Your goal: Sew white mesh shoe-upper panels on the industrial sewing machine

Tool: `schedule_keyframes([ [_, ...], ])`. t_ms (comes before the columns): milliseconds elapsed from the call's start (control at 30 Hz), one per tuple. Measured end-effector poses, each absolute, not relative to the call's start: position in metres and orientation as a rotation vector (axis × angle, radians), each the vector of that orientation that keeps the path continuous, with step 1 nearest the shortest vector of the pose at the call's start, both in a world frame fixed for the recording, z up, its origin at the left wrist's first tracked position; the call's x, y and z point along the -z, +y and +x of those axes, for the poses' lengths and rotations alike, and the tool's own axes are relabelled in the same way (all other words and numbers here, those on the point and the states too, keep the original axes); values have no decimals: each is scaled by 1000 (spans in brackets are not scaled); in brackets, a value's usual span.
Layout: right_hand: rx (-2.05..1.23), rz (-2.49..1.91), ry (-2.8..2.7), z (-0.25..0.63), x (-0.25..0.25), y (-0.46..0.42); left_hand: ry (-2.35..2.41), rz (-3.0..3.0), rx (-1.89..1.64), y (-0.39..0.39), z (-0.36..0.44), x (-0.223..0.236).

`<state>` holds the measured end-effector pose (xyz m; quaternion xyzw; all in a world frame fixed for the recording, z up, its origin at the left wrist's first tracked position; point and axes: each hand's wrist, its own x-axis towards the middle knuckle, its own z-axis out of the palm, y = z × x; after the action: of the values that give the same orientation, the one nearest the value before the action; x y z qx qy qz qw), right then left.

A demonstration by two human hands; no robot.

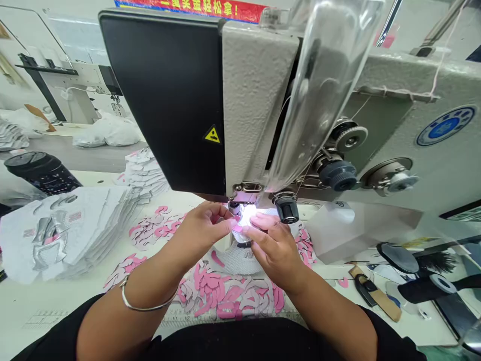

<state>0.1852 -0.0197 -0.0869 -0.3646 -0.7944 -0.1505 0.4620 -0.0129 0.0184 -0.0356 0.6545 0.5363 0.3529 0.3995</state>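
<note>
Under the lit needle area of a sewing machine (259, 108) lies a white mesh shoe upper (236, 258) with grey lettering. My left hand (205, 225) pinches a small pink fabric piece (237, 228) between thumb and forefinger, right beside the needle. From the other side, my right hand (276, 245) grips the mesh upper near the same spot, its fingertips close to the pink piece. Glare from the lamp hides the needle tip and part of the cloth. Loose pink and white curved pieces (214, 288) lie in a heap below both hands.
Stacked white shoe uppers (75, 230) stand at the left, with a dark bottle (43, 173) behind them. More cut pieces (156, 228) lie left of the machine. At the right are a brush (436, 263) and a tan strip (376, 293). Another sewing machine (75, 90) stands behind.
</note>
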Motion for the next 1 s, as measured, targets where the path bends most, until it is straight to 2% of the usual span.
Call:
schedule_keyframes([
  [467, 311, -827, -1952, 188, 92, -19, 1304, 1882, -941, 12, -13, 31],
  [1000, 203, -816, -1946, 191, 90, -17, 1210, 1717, -992, 13, -14, 41],
])
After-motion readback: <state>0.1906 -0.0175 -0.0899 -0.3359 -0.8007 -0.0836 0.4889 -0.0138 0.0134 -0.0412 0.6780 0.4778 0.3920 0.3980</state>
